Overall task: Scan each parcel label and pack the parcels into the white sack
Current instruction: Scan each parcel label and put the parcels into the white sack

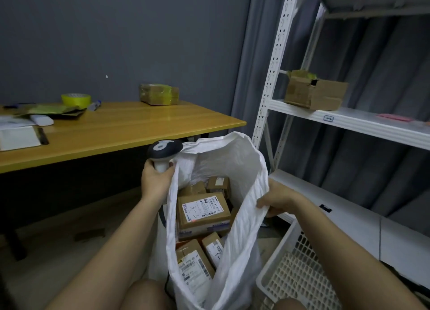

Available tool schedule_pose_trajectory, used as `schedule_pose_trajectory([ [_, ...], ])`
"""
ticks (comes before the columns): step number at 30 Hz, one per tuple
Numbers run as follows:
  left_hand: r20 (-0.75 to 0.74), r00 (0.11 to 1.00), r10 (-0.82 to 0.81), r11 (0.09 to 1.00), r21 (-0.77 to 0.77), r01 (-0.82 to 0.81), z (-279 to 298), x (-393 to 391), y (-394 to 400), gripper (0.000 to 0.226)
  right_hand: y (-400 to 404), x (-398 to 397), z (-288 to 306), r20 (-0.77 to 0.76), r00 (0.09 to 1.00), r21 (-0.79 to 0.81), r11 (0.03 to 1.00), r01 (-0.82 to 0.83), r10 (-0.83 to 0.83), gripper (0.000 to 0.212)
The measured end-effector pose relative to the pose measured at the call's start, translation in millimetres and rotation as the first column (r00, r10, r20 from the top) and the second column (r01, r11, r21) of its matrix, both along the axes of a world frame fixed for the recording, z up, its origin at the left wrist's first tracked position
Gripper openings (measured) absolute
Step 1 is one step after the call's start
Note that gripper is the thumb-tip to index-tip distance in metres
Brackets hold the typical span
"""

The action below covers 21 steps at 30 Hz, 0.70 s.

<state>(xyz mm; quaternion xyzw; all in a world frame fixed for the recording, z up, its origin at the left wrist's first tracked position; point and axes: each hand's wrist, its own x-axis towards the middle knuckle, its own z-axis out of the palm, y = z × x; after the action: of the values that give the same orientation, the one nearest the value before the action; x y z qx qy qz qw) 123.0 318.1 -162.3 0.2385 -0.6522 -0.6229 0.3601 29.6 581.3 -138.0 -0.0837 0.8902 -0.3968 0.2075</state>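
Right under me the white sack stands open, with brown parcels inside. One label has "3-3" drawn on it; the small print is too blurry to read. My left hand grips the scanner. My right hand pinches the sack's edge.

sack: white; parcels inside sack: brown, white labels; table left of sack: yellow-orange; tape roll on table: yellow
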Motion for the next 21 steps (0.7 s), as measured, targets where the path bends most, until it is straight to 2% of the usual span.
schedule_pose_trajectory([
  [2,-0.027,0.999,-0.02,1.0,-0.004,0.02,0,15,5,0.046,3,4,8,-0.271,0.951,0.001,0.988,0.154,-0.148,0.051],
  [4,-0.053,0.998,-0.037,0.999,-0.018,0.036,0,29,8,0.045,7,7,15,-0.549,0.786,-0.056,0.951,0.304,-0.283,0.054],
  [5,-0.066,0.997,-0.046,0.999,-0.018,0.045,0,35,9,0.045,9,11,14,-0.638,0.706,-0.083,0.939,0.334,-0.307,0.057],
  [6,-0.075,0.996,-0.058,0.998,-0.011,0.057,0,42,12,0.045,9,15,10,-0.685,0.662,-0.093,0.938,0.335,-0.305,0.059],
  [7,-0.079,0.994,-0.076,0.997,-0.003,0.076,0,49,16,0.045,9,20,5,-0.685,0.665,-0.094,0.941,0.324,-0.297,0.061],
  [8,-0.079,0.992,-0.099,0.995,0.003,0.099,0,56,20,0.046,8,26,-1,-0.641,0.707,-0.099,0.946,0.31,-0.299,0.066],
  [11,-0.07,0.981,-0.179,0.984,0.002,0.18,-3,76,37,0.042,9,43,-18,-0.339,0.892,-0.161,0.952,0.26,-0.3,0.09],
  [13,-0.062,0.972,-0.225,0.974,-0.009,0.225,-4,86,51,0.039,12,54,-26,-0.213,0.95,-0.163,0.967,0.196,-0.228,0.091],
  [15,-0.048,0.962,-0.269,0.963,-0.023,0.268,-5,95,66,0.037,16,62,-32,-0.25,0.935,-0.245,0.95,0.192,-0.253,0.081],
  [17,-0.055,0.951,-0.306,0.952,-0.025,0.305,-7,102,81,0.037,22,69,-37,-0.385,0.831,-0.37,0.892,0.259,-0.401,0.069],
  [19,-0.063,0.946,-0.319,0.948,-0.035,0.317,-9,107,95,0.036,28,77,-41,-0.451,0.723,-0.459,0.831,0.315,-0.524,0.056],
  [21,-0.069,0.937,-0.342,0.94,-0.043,0.339,-10,112,110,0.031,34,84,-50,-0.415,0.726,-0.525,0.795,0.302,-0.549,0.045],
])
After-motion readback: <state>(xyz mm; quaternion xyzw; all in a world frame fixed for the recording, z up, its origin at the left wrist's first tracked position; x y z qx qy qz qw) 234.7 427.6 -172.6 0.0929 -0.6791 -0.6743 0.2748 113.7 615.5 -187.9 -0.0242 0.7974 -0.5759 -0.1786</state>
